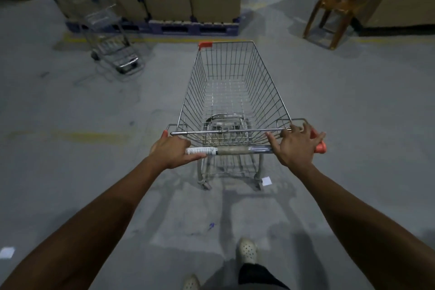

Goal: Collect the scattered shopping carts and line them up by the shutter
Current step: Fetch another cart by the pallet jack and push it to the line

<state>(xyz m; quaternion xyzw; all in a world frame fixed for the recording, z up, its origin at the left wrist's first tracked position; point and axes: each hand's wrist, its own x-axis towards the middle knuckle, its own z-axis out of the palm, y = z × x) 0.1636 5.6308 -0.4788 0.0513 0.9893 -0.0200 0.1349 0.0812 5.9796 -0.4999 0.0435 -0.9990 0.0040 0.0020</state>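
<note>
An empty wire shopping cart with orange corner caps stands straight in front of me on the grey floor. My left hand grips the left end of its handle bar, thumb lying along the bar. At the bar's right end, near the orange cap, my right hand lies over the bar with its fingers spread and straight. A second, smaller wire cart stands further off at the upper left, in front of the stacked boxes. No shutter is in view.
Stacked cardboard boxes sit on blue pallets straight ahead behind a yellow floor line. A wooden stand is at the upper right beside a large box. Open floor lies on both sides of me. My feet show at the bottom.
</note>
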